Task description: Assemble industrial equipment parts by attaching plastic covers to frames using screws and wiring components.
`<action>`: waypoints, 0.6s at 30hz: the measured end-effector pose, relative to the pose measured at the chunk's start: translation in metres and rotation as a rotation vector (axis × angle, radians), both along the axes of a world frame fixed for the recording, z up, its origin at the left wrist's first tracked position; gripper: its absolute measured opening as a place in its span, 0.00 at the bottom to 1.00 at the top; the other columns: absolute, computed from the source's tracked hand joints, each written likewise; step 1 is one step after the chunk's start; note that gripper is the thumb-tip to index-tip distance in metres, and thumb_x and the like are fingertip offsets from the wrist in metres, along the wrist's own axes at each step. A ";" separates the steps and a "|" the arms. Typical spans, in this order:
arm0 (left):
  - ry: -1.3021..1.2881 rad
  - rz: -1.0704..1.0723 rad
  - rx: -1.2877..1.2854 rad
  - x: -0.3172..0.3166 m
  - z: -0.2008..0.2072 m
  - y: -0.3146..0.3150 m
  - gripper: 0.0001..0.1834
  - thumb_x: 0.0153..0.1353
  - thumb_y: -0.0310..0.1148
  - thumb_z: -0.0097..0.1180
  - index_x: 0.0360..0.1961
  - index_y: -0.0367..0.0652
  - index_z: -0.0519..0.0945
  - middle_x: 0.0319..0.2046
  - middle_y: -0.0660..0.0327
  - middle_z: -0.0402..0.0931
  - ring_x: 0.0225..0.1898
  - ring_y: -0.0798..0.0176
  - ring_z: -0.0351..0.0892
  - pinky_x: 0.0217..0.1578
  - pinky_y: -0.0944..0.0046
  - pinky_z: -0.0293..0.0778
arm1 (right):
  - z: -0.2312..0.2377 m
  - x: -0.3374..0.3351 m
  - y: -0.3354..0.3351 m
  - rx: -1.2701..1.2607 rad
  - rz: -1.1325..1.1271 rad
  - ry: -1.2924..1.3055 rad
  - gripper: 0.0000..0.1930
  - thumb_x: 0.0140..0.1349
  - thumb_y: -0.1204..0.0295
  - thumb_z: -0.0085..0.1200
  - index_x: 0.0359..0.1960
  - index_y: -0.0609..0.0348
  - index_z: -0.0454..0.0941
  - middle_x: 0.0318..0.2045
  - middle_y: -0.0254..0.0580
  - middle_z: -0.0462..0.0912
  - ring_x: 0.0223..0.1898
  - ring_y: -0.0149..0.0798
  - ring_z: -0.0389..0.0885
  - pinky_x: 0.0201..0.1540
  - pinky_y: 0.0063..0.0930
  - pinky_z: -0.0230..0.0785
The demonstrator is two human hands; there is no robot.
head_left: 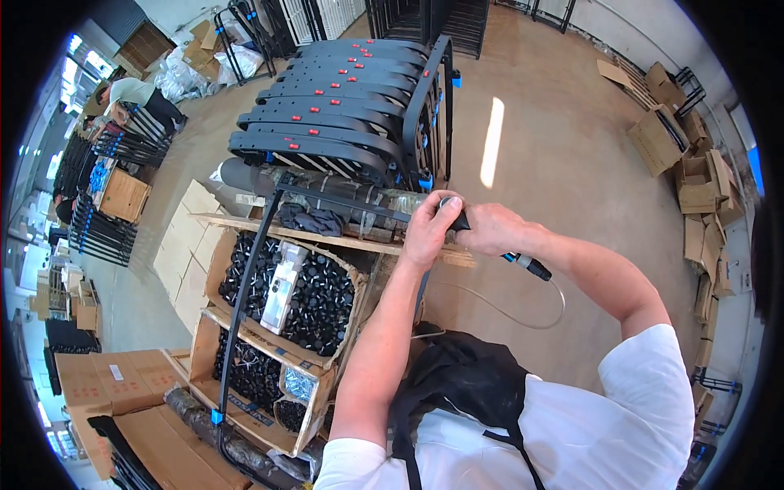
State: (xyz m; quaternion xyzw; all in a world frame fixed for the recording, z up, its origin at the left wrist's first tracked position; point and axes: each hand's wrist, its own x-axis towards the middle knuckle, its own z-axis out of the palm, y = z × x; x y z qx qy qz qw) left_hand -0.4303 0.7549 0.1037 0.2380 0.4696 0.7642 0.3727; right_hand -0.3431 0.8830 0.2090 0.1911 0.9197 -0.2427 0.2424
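Note:
A black metal tube frame (237, 314) lies across the padded support and the boxes in front of me. My left hand (433, 227) is closed around the frame's near right corner, its thumb on top. Right beside it, my right hand (492, 229) is wrapped around a black-and-blue air tool (535, 267), and a thin clear hose (529, 327) trails from the tool's end. The tool's tip is hidden between my hands. A blue clip (217, 416) sits on the frame's lower left.
Cardboard boxes (286, 351) hold many small black plastic parts, with a clear packet on top. Behind the plastic-wrapped roll (327, 189) stands a stack of curved black frames (327, 106). A co-worker (143, 98) bends over frames at far left. Cartons (694, 180) line the right wall.

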 end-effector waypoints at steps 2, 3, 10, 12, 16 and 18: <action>-0.003 -0.014 0.003 -0.002 -0.003 -0.002 0.11 0.75 0.38 0.60 0.48 0.41 0.83 0.41 0.68 0.81 0.45 0.73 0.75 0.50 0.68 0.72 | 0.009 -0.004 -0.002 -0.044 -0.046 -0.124 0.23 0.62 0.54 0.57 0.37 0.68 0.84 0.31 0.56 0.88 0.36 0.52 0.90 0.40 0.46 0.81; -0.010 -0.028 0.002 -0.002 -0.003 -0.004 0.12 0.74 0.38 0.61 0.48 0.41 0.83 0.41 0.68 0.81 0.44 0.73 0.76 0.50 0.68 0.73 | 0.012 -0.004 -0.003 -0.103 -0.078 -0.135 0.21 0.59 0.56 0.59 0.36 0.66 0.84 0.31 0.54 0.88 0.36 0.49 0.89 0.39 0.43 0.81; -0.030 -0.074 0.014 -0.008 0.004 0.001 0.15 0.73 0.40 0.62 0.49 0.39 0.82 0.39 0.67 0.81 0.42 0.73 0.76 0.46 0.68 0.74 | 0.014 -0.011 -0.004 -0.105 -0.131 -0.119 0.10 0.49 0.68 0.60 0.27 0.62 0.84 0.28 0.45 0.86 0.32 0.42 0.85 0.37 0.39 0.76; -0.026 -0.102 0.028 -0.012 0.007 -0.002 0.14 0.74 0.39 0.61 0.50 0.39 0.81 0.41 0.66 0.81 0.43 0.73 0.77 0.48 0.67 0.74 | 0.008 -0.012 -0.002 -0.152 -0.165 -0.068 0.08 0.49 0.69 0.60 0.25 0.63 0.82 0.25 0.42 0.83 0.29 0.40 0.82 0.33 0.38 0.73; -0.018 -0.109 0.101 -0.020 0.009 -0.003 0.14 0.74 0.38 0.61 0.50 0.39 0.82 0.42 0.66 0.81 0.44 0.72 0.78 0.48 0.66 0.75 | -0.007 -0.015 -0.005 -0.255 -0.227 0.038 0.08 0.47 0.71 0.60 0.24 0.63 0.80 0.23 0.42 0.81 0.27 0.39 0.79 0.31 0.36 0.69; -0.035 -0.091 0.115 -0.014 0.014 0.000 0.13 0.73 0.38 0.62 0.48 0.39 0.83 0.40 0.67 0.81 0.42 0.73 0.78 0.46 0.66 0.75 | 0.003 -0.014 -0.007 -0.162 -0.206 0.003 0.08 0.47 0.71 0.61 0.26 0.64 0.81 0.23 0.42 0.81 0.26 0.39 0.78 0.30 0.36 0.70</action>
